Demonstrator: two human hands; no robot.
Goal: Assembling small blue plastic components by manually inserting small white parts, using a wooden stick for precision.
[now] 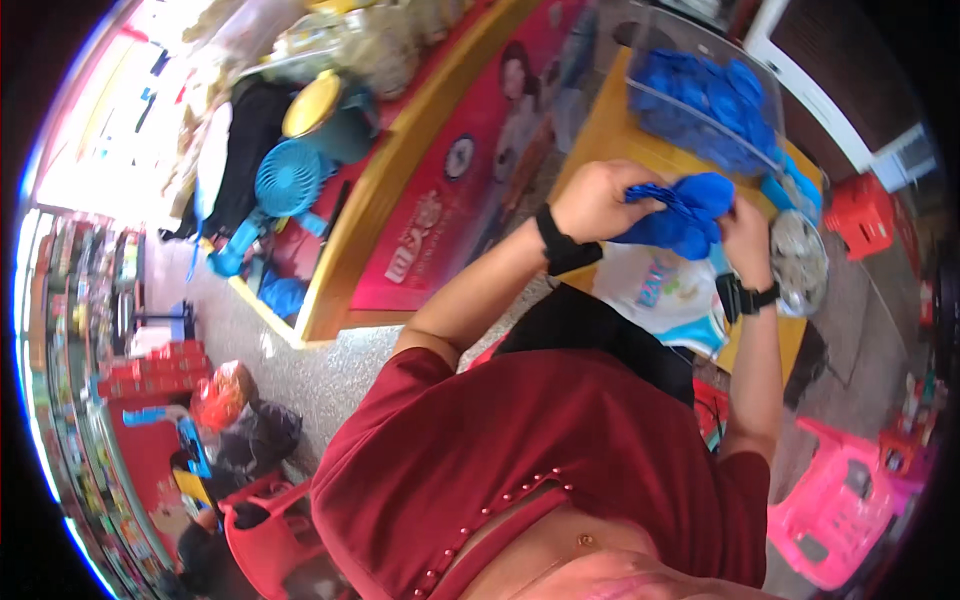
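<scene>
A bunch of blue petal-shaped pieces [690,215], apparently thin fabric, is held up between my two hands over the yellow table [590,140]. My left hand [595,203] pinches the gathered, ruffled end between thumb and fingers. At the opposite side, my right hand [745,238] is closed on the edge of the same bunch; its fingertips are partly hidden behind the pieces. Beyond my hands stands a clear plastic bin [655,112] full of similar blue pieces. Below the bunch, a white printed cloth or bag [640,300] with light blue edges covers part of the table and my lap.
Right of my right hand sits a round metal bowl [815,295] holding small pale things I cannot make out. A red stool [862,215] and a pink plastic chair [835,505] stand at the right. To the left is a counter [400,160] bearing a blue fan [290,178].
</scene>
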